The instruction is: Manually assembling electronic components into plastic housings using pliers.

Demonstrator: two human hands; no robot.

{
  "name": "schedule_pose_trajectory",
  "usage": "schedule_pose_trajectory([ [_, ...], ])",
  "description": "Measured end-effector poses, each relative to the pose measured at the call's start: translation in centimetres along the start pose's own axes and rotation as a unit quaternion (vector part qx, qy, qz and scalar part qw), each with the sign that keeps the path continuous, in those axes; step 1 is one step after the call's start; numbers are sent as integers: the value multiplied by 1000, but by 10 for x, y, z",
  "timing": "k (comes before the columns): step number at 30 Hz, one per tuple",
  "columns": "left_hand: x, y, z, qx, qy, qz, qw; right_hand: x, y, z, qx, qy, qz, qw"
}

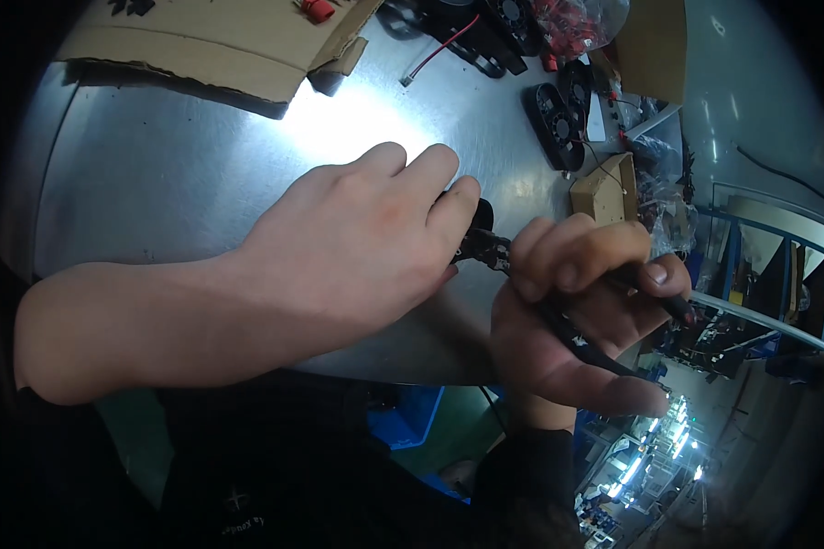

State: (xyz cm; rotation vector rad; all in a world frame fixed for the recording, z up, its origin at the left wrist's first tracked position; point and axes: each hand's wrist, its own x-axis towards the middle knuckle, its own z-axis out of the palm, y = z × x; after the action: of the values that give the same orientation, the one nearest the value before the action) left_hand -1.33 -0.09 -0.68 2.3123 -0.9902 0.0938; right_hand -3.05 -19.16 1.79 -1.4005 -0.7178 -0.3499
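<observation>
Right hand (577, 311) around black pliers (490, 249)

Bare tabletop (174, 183) left; fans (554, 119), small box (604, 188) prob. crowd right.

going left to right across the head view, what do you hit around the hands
left hand → black pliers-like tool → right hand → small cardboard box, all over the metal table

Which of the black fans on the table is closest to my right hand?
The oval black fan lying on the bare metal table, just left of the small cardboard box. The other fans sit farther off along the table's back edge than your right hand.
</observation>
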Motion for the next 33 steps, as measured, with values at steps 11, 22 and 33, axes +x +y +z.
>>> schedule_pose_trajectory([
  [11, 0, 2, 2, 20, -8, -12, 1000, 1, 1, 2, -16, -42, -18, 999],
  [22, 0, 1, 4, 39, -7, -3, 999, 1, 5, 11, -36, -6, -17, 999],
  [33, 14, -39, 7, 1, 15, 134, 991, 25, 27, -30, 296, -171, 147, 928],
])
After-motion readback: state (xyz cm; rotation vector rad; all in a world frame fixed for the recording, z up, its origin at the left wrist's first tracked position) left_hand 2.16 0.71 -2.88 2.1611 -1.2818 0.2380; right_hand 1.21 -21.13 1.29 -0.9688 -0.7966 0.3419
